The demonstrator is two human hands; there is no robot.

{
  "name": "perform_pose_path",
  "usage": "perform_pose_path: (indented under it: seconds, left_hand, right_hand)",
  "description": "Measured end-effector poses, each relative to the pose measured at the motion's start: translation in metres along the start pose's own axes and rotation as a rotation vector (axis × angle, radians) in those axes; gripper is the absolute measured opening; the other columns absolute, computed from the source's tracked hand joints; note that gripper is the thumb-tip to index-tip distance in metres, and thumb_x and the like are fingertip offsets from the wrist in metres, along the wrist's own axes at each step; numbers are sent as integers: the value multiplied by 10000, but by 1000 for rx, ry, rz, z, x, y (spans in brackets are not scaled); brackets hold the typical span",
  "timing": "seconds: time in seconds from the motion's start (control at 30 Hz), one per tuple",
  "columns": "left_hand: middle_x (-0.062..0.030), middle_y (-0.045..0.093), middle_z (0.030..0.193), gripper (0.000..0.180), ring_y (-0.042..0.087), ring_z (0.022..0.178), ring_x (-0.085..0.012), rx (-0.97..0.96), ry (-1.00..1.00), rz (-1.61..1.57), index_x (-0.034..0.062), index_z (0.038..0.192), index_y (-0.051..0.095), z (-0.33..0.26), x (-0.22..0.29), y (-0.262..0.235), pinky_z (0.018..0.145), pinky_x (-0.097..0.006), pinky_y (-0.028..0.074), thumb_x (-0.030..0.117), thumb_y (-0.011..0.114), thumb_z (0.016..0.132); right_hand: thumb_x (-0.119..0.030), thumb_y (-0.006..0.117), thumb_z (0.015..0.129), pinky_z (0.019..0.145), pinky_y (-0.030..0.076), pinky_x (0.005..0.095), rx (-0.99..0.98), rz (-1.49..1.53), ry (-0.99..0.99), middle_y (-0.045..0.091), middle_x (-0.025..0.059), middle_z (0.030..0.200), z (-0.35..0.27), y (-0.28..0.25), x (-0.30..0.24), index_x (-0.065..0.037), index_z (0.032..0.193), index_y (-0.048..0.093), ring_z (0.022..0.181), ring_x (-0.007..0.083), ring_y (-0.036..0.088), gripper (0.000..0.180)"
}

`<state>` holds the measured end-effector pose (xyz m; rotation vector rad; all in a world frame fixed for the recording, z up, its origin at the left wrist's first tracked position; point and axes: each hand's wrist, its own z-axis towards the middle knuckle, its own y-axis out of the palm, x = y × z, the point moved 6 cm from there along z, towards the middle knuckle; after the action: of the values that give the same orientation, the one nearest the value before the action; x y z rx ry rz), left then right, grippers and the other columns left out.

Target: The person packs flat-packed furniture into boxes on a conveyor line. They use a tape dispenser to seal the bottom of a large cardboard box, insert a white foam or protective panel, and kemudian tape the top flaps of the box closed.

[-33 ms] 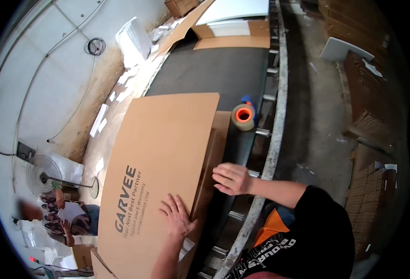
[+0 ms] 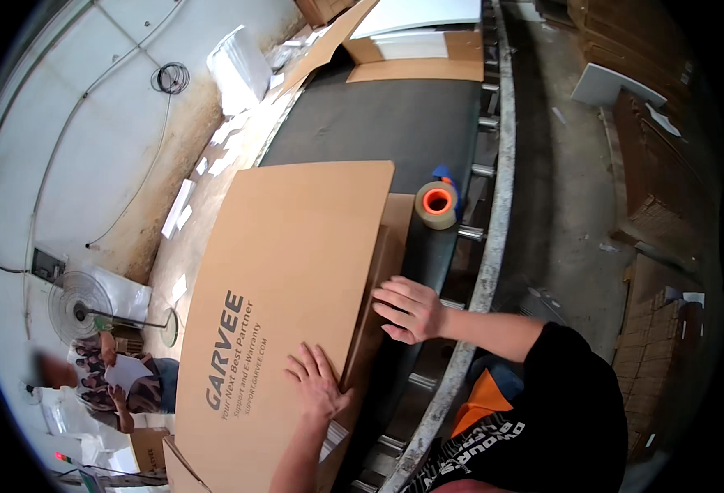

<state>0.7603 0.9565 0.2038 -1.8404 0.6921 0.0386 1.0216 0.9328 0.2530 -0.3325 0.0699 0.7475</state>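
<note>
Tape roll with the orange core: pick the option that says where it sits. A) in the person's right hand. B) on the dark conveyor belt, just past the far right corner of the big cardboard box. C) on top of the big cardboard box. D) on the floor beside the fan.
B: the tape roll stands on the dark conveyor belt beside the cardboard box, clear of the right hand.
</note>
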Motion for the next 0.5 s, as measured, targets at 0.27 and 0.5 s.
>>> perform_pose_path:
  seconds: [0.27,0.5]
  left_hand:
    - [-327,155,1541,1066,132,1370,-615,147,98,-131,-77,1483,207,-5,8,16,1102,-684,140,505,688,730]
    - [-358,193,1517,1053,133,1361,-632,191,157,-224,-142,1452,191,-13,24,5,1103,-674,163,431,694,726]
  right_hand:
    - [-155,620,686,787,552,406,-68,179,-31,689,112,906,-19,92,65,-30,752,626,854,290,677,141]
    - [-137,615,684,753,569,418,-131,237,-38,684,133,888,5,56,71,-8,797,641,846,310,678,173]
